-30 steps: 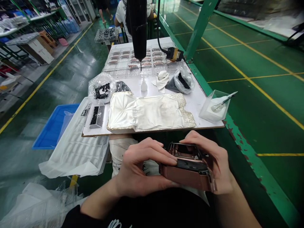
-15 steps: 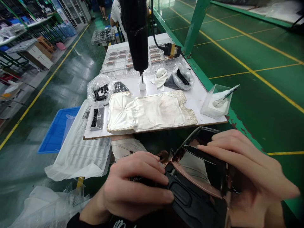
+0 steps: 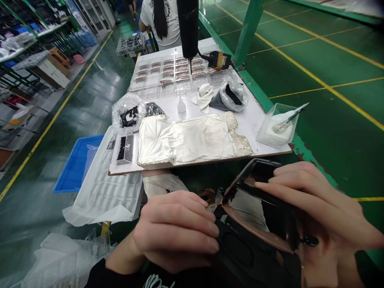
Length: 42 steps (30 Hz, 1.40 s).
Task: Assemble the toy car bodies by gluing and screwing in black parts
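Low in the view, both my hands hold a glossy black housing (image 3: 240, 244) with a curved rose-gold strip (image 3: 258, 232) and a shiny dark panel (image 3: 250, 206). My left hand (image 3: 180, 230) has its fingers curled over the housing's left side, and its thumb is hidden. My right hand (image 3: 321, 216) grips the right end, with fingers laid along the upper black frame. A small black knob or peg (image 3: 310, 240) sticks out by the right palm. The housing is tilted over my lap, and its underside is out of sight.
A black electric screwdriver (image 3: 188, 30) hangs over the white table (image 3: 168, 105). On it lie a cloth-covered pad (image 3: 204, 138), bags of black parts (image 3: 127, 116), a squeeze bottle (image 3: 181, 106), a clear box (image 3: 276, 128) and trays of rose-gold strips (image 3: 145, 86). A co-worker (image 3: 165, 24) sits beyond.
The screwdriver appears higher and further right, leaving the squeeze bottle fully visible. The view has shifted slightly. Both hands keep their hold on the housing, with little change in its tilt.
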{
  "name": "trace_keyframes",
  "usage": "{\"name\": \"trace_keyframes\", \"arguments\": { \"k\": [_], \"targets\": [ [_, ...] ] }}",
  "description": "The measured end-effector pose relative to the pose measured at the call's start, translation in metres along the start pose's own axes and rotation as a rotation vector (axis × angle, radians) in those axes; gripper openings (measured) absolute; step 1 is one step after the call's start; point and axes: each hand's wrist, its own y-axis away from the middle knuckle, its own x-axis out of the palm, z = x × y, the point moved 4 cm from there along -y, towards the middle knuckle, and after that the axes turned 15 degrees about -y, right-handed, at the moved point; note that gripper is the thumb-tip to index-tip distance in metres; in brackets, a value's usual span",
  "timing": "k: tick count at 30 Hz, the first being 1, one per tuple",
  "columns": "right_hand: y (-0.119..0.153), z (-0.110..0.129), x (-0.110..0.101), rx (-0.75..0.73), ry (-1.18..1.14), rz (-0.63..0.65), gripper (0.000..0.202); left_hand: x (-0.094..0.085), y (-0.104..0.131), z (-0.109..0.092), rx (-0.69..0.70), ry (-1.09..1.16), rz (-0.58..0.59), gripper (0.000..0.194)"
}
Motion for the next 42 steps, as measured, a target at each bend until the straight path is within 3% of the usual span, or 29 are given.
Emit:
{"name": "trace_keyframes", "arguments": {
  "k": [2,3,6,12,17,19,22,25,27,31,34,38,42],
  "targets": [
    [0.000,-0.005,0.008,-0.017,-0.023,-0.107,0.030,-0.002,-0.003,-0.004,0.111,0.059,-0.132,0.025],
    [0.000,-0.011,0.012,-0.006,-0.056,-0.126,0.031,-0.001,-0.006,-0.003,0.108,0.076,-0.144,0.026],
    [0.005,-0.030,0.020,0.030,-0.209,-0.079,0.029,0.003,-0.013,0.006,-0.023,0.143,-0.095,0.029],
    [0.019,-0.046,0.020,0.078,-0.213,0.167,0.065,-0.004,-0.009,0.022,-0.274,0.152,-0.069,0.036],
    [0.025,-0.038,0.033,0.078,-0.221,0.408,0.049,-0.010,0.014,0.025,-0.458,0.110,0.030,0.028],
    [0.031,-0.039,0.041,0.122,-0.255,0.384,0.042,-0.012,0.024,0.026,-0.541,0.089,0.053,0.025],
    [0.042,-0.041,0.050,0.191,-0.305,0.251,0.040,-0.015,0.034,0.026,-0.630,0.013,0.113,0.023],
    [0.046,-0.043,0.050,0.272,-0.291,0.158,0.019,-0.010,0.034,0.022,-0.575,-0.110,0.178,0.020],
    [0.043,-0.042,0.043,0.303,-0.249,0.183,0.010,-0.004,0.030,0.019,-0.492,-0.166,0.175,0.019],
    [0.038,-0.036,0.023,0.343,-0.167,0.365,0.011,0.015,0.027,0.016,-0.390,-0.190,0.152,0.020],
    [0.041,-0.029,0.010,0.382,-0.132,0.497,0.024,0.029,0.027,0.014,-0.354,-0.172,0.188,0.019],
    [0.045,-0.027,-0.002,0.460,-0.108,0.499,0.009,0.040,0.025,0.013,-0.326,-0.115,0.211,0.025],
    [0.048,-0.029,-0.008,0.486,-0.139,0.516,0.013,0.043,0.031,0.016,-0.344,0.012,0.271,0.027]
  ]
}}
